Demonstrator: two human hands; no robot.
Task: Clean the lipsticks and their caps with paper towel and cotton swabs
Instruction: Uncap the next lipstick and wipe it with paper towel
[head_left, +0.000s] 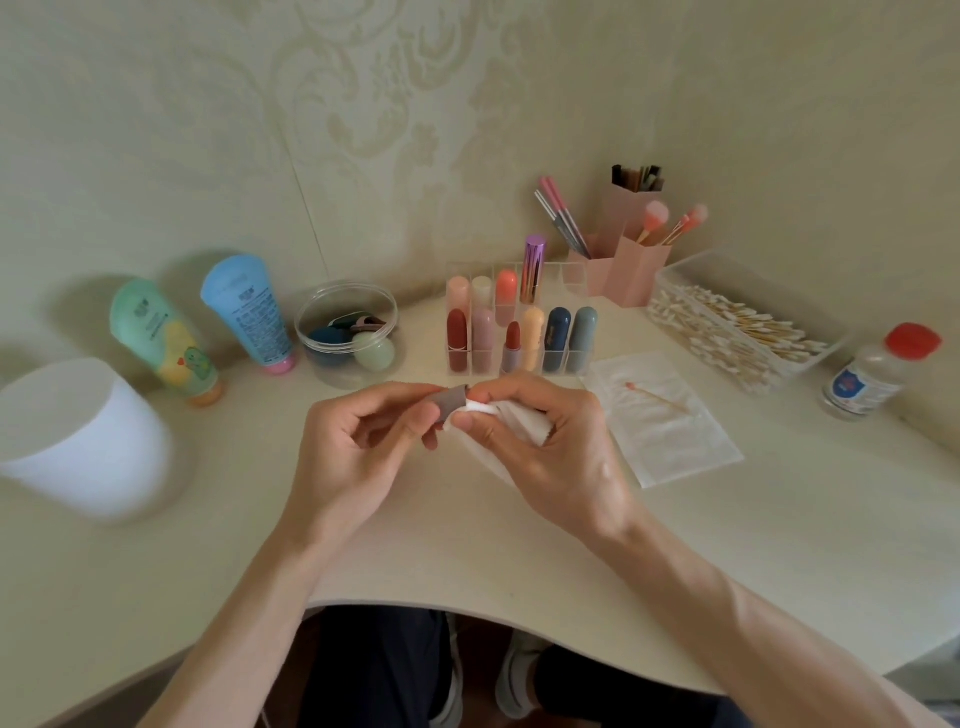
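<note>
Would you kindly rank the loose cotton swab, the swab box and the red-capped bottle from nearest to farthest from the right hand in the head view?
1. Loose cotton swab, on the flat paper towel just right of the right hand.
2. Swab box, farther back and right.
3. Red-capped bottle, at the far right.

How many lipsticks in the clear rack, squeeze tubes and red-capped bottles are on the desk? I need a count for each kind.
Lipsticks in the clear rack: 10 (9 capped, 1 uncapped)
Squeeze tubes: 2
Red-capped bottles: 1
Total: 13
</note>
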